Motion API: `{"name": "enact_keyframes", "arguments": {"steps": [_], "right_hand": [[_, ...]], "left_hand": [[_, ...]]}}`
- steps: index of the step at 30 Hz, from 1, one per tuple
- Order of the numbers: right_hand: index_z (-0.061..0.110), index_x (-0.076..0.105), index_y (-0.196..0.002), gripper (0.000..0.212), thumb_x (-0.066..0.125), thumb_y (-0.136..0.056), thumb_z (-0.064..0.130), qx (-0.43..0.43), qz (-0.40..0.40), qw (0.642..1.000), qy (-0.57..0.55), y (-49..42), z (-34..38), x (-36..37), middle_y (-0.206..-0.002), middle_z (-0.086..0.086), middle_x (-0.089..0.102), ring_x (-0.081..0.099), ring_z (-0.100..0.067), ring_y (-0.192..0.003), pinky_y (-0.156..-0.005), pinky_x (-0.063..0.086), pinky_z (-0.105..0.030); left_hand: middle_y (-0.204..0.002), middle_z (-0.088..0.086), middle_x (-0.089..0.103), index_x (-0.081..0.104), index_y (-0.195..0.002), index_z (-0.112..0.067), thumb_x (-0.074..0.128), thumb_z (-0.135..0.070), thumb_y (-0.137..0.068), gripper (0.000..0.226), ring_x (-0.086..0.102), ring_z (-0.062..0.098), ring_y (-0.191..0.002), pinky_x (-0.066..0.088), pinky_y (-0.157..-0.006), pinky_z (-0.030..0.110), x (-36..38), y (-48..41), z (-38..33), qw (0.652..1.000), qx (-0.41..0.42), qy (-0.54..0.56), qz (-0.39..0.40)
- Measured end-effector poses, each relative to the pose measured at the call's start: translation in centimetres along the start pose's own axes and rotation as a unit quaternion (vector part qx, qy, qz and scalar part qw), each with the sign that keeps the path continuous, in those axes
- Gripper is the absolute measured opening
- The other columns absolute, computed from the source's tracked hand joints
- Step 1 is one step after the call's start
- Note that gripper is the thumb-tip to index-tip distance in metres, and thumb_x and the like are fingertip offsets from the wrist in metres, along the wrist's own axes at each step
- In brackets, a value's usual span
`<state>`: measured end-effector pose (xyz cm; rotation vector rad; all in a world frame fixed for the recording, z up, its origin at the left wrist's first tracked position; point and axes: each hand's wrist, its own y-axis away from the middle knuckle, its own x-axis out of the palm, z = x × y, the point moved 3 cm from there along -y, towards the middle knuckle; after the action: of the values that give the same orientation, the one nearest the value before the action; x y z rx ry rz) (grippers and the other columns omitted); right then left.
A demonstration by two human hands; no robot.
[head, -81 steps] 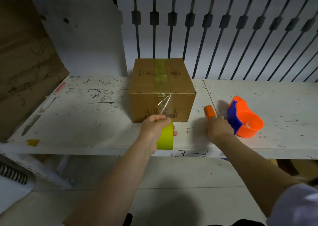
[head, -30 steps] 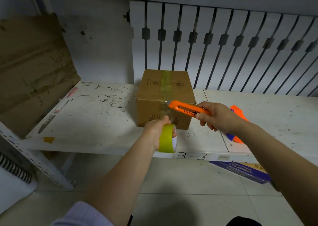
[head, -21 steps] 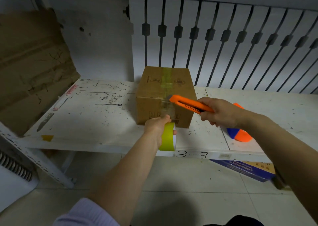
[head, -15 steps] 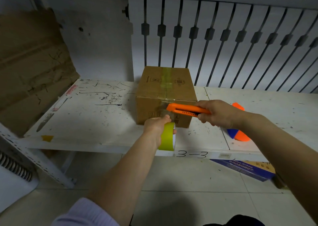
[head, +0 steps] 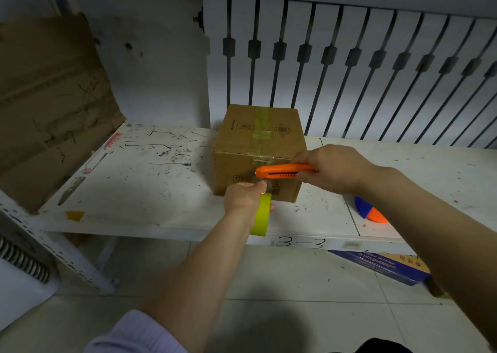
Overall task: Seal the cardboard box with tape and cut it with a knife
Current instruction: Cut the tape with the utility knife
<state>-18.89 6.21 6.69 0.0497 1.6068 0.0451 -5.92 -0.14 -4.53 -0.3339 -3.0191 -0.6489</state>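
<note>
The left hand (head: 243, 195) is curled round a roll of yellow-green tape (head: 262, 214), thumb on top and fingers wrapped under. It holds the roll on edge at the near lip of the bench (head: 150, 191), just in front of the cardboard box (head: 258, 148). The right hand (head: 330, 168) is closed in a fist round the back half of an orange knife (head: 282, 171). The knife lies almost level, its tip pointing left across the front face of the box, just above the left hand's knuckles. Only a short grey blade shows at the tip (whether it touches the tape is too small to tell).

The box is plain brown corrugated card, square-cornered, with small printed marks. It stands in the middle of the bench close to the back wall. A yellowish strip of tape (head: 260, 123) runs down the middle of its top, and shiny, wrinkled film carries over the front edge towards the roll.

The bench top is flat, white and scuffed with dark pen marks and specks, and "3-3" is written on its front edge. A wide bare stretch lies to the left of the box. To the right, near the front edge, an orange and blue plastic dispenser (head: 369, 213) sits partly hidden by the right forearm. A creased sheet of cardboard (head: 48, 97) leans at the bench's left end. White slats with dark bars (head: 349, 70) rise behind the box. A blue carton (head: 382, 266) lies on the tiled floor under the bench.
</note>
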Motion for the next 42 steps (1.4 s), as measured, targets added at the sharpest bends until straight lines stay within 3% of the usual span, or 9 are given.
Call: {"name": "enact_keyframes", "arguments": {"steps": [6,11,15,18,21,23,28,37,42], "right_hand": [[0.029,0.055,-0.108,0.024,0.039,-0.092,0.037,-0.017,-0.009,0.997,0.07,-0.3,0.9,-0.5,-0.083,0.0,0.062,0.058,-0.02,-0.075,-0.066,0.047,-0.034],[0.027,0.057,-0.101,0.022,0.037,-0.093,0.034,-0.02,-0.022,0.995,0.091,-0.4,1.3,-0.4,-0.078,0.0,0.06,0.059,-0.021,-0.073,-0.063,0.045,-0.032],[0.028,0.056,-0.104,0.022,0.037,-0.093,0.034,-0.024,-0.031,0.995,0.093,-0.5,1.5,-0.1,-0.084,-0.001,0.063,0.059,-0.022,-0.076,-0.062,0.043,-0.032],[0.028,0.056,-0.105,0.023,0.038,-0.093,0.034,-0.021,-0.024,0.994,0.105,-0.7,1.5,0.0,-0.083,0.0,0.06,0.059,-0.021,-0.076,-0.062,0.041,-0.031],[0.028,0.056,-0.105,0.023,0.038,-0.093,0.034,-0.016,-0.022,0.994,0.108,-0.7,1.3,0.2,-0.083,-0.001,0.06,0.059,-0.022,-0.077,-0.063,0.043,-0.031],[0.027,0.056,-0.102,0.022,0.038,-0.092,0.034,-0.012,-0.021,0.993,0.116,-0.6,0.8,0.3,-0.081,0.0,0.06,0.059,-0.021,-0.076,-0.062,0.042,-0.031],[0.03,0.054,-0.107,0.023,0.039,-0.091,0.039,0.009,-0.005,0.994,0.108,0.2,-0.7,1.4,-0.086,-0.001,0.063,0.059,-0.022,-0.079,-0.068,0.047,-0.034],[0.033,0.047,-0.12,0.034,0.041,-0.09,0.046,0.048,0.021,0.999,0.007,1.8,-1.8,4.8,-0.101,-0.002,0.066,0.056,-0.019,-0.083,-0.08,0.049,-0.038],[0.035,0.046,-0.123,0.036,0.041,-0.09,0.05,0.064,-0.005,0.998,-0.013,2.3,-0.7,7.7,-0.102,-0.002,0.067,0.062,-0.021,-0.091,-0.065,0.042,-0.028]], "left_hand": [[-0.066,0.009,0.062,0.056,-0.078,-0.009,0.07,-0.016,-0.078,0.017,0.059,0.02,-0.033,0.057,-0.058,0.042,-0.1,0.4,-0.2,0.999,0.034,-0.009,-0.012],[-0.061,0.007,0.063,0.055,-0.059,-0.019,0.071,-0.018,-0.076,0.024,0.065,0.034,-0.052,0.058,-0.068,0.052,-0.4,0.6,-0.5,0.995,0.066,-0.066,-0.036],[-0.055,0.001,0.061,0.057,-0.056,-0.021,0.068,-0.019,-0.079,0.025,0.063,0.019,-0.042,0.058,-0.057,0.03,-0.5,0.7,-0.7,0.99,0.083,-0.108,-0.037],[-0.061,0.001,0.062,0.067,-0.072,-0.014,0.066,-0.019,-0.08,0.01,0.064,0.02,-0.051,0.058,-0.063,0.027,-0.6,0.8,-0.8,0.987,0.091,-0.121,-0.05],[-0.06,-0.004,0.058,0.065,-0.077,-0.012,0.065,-0.02,-0.082,0.009,0.058,0.012,-0.043,0.049,-0.047,0.014,-0.7,0.9,-0.9,0.986,0.092,-0.127,-0.051],[-0.063,-0.002,0.06,0.066,-0.08,-0.01,0.066,-0.019,-0.081,0.009,0.061,0.018,-0.049,0.055,-0.055,0.024,-1.0,0.7,-0.8,0.988,0.08,-0.122,-0.051],[-0.068,0.009,0.067,0.058,-0.063,-0.019,0.068,-0.019,-0.079,0.018,0.069,0.033,-0.061,0.059,-0.068,0.046,-1.6,0.6,-0.5,0.993,0.057,-0.094,-0.044],[-0.065,0.001,0.062,0.057,-0.072,-0.017,0.066,-0.018,-0.082,0.013,0.066,0.024,-0.051,0.053,-0.052,0.031,-2.8,2.1,-1.0,0.994,0.067,-0.075,-0.035],[-0.069,-0.001,0.062,0.057,-0.071,-0.019,0.065,-0.018,-0.081,0.013,0.067,0.032,-0.055,0.054,-0.059,0.038,-4.3,2.4,-1.0,0.991,0.085,-0.085,-0.052]]}}
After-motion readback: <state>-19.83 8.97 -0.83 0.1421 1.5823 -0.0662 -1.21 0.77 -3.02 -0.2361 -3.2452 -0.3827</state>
